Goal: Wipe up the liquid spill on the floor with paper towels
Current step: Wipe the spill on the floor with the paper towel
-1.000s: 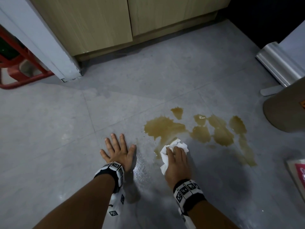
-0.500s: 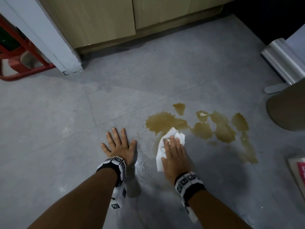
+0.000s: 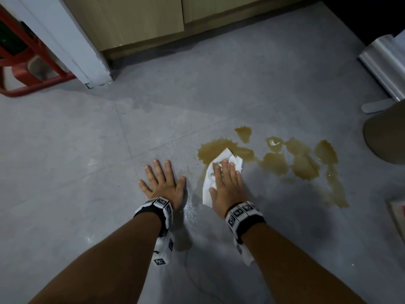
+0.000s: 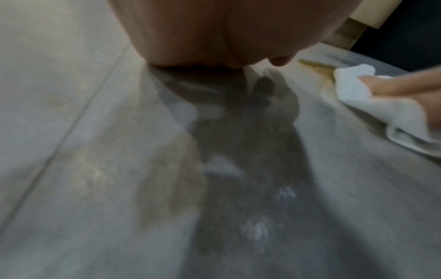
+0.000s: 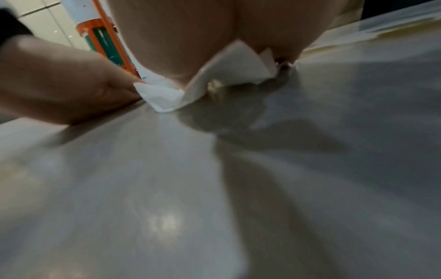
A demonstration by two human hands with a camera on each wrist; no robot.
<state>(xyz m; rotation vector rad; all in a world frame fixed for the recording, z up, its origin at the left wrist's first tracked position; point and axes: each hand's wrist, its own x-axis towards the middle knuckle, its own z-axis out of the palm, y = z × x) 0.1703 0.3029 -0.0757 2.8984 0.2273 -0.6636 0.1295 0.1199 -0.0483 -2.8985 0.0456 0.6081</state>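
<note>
A brown liquid spill (image 3: 295, 163) spreads in several patches over the grey tiled floor (image 3: 65, 172). My right hand (image 3: 228, 183) lies flat with straight fingers on a white paper towel (image 3: 208, 189), pressing it onto the left end of the spill; the towel's far corner reaches into the big patch (image 3: 208, 150). The same paper towel (image 4: 372, 109) shows under the right hand's fingers in the left wrist view, and the paper towel (image 5: 229, 75) bunches under the palm in the right wrist view. My left hand (image 3: 163, 183) rests flat on bare floor, fingers spread, just left of the towel.
Wooden cabinets (image 3: 142, 18) and a white door frame (image 3: 72, 47) stand at the back. A red frame (image 3: 28, 84) is at far left. A metal bin (image 3: 385, 66) and a round brown base (image 3: 385, 137) sit at right, a flat package (image 3: 397, 216) at the right edge.
My right hand has pushed the towel forward into the big left patch and flattened out on it. The wiped strip behind it looks wet. My left hand stays planted.
</note>
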